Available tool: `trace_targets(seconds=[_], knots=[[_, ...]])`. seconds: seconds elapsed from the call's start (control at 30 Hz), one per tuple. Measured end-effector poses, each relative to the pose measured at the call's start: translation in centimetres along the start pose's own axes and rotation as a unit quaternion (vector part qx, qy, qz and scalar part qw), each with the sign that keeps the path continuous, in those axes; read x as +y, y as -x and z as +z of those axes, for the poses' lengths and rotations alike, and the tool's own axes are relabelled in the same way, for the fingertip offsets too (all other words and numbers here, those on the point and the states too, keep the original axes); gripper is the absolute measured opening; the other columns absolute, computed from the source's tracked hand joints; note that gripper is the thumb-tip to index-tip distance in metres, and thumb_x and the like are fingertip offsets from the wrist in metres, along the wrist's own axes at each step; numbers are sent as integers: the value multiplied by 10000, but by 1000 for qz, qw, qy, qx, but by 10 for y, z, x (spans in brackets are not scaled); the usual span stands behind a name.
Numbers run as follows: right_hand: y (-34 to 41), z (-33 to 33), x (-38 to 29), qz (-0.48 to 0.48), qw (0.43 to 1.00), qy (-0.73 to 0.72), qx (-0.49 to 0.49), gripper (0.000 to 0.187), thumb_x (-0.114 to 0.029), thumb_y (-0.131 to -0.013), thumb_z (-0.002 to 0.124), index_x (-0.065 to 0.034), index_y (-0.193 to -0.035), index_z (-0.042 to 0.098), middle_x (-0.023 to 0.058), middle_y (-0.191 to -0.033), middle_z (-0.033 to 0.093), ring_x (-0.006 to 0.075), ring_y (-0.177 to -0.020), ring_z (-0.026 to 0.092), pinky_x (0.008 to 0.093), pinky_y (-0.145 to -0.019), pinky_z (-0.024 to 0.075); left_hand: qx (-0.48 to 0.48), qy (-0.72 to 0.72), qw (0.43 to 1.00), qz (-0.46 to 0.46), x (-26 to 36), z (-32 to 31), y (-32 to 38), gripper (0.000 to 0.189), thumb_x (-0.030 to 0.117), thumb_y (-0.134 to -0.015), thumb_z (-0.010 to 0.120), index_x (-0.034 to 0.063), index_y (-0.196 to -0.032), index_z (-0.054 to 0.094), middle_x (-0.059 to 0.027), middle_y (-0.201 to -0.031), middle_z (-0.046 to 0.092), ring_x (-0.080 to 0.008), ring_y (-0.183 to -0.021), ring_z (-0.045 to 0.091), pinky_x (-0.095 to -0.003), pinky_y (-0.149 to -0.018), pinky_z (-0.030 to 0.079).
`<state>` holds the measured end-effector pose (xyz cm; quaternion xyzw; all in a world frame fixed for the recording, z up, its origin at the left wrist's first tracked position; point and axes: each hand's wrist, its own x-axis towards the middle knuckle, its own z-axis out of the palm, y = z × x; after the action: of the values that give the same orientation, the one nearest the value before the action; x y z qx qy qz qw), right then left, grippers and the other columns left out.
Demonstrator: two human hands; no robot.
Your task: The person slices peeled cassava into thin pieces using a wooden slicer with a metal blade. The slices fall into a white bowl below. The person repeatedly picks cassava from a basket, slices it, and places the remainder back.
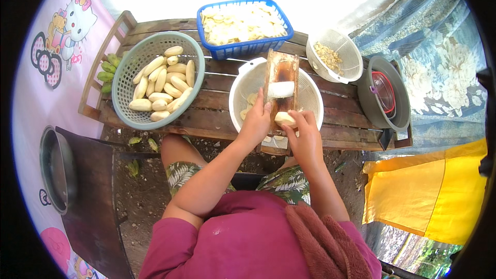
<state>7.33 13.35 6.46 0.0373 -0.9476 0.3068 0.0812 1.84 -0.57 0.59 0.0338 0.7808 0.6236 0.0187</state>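
Observation:
A wooden slicer board (285, 71) with a pale plate across its middle leans over a white perforated basin (237, 97). My left hand (255, 118) grips the board's left edge. Between the fingers of my right hand (306, 131) is a peeled banana (286, 119), held against the lower part of the board. Some round banana slices (250, 102) lie in the basin, partly hidden by the board and my left hand. To the left, a grey-green plastic basket (124, 104) holds several whole peeled bananas (170, 79).
A blue basket (248, 48) heaped with slices stands at the back of the slatted wooden bench (217, 102). Right of the basin are a white colander (348, 50) with small pieces and a grey basin (403, 104). Green bananas (108, 73) sit far left; a metal basin (58, 170) stands lower left.

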Motion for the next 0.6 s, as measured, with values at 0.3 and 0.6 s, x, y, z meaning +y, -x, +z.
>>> trace_targets(seconds=[0.3,0.6], knots=[[-143,24,33,-51,988,27,143,338,-175,-857,692,-15,-1148,628,215,-1077,558,412,-970,602,442,-842,499,-33,9,999,-40,5,-3,-1,576,236,-1039,394,1,-1534,216,-339,-1342,506,-406,-1270,506,-400,-1056,373],[-2,4,4,-22,999,1,41,367,-157,-844,723,-9,-1168,636,214,-1033,574,375,-868,637,415,-742,523,-51,-7,998,-42,2,-4,4,600,251,-1041,394,7,-1545,178,-360,-1362,483,-403,-1297,493,-394,-1065,371]])
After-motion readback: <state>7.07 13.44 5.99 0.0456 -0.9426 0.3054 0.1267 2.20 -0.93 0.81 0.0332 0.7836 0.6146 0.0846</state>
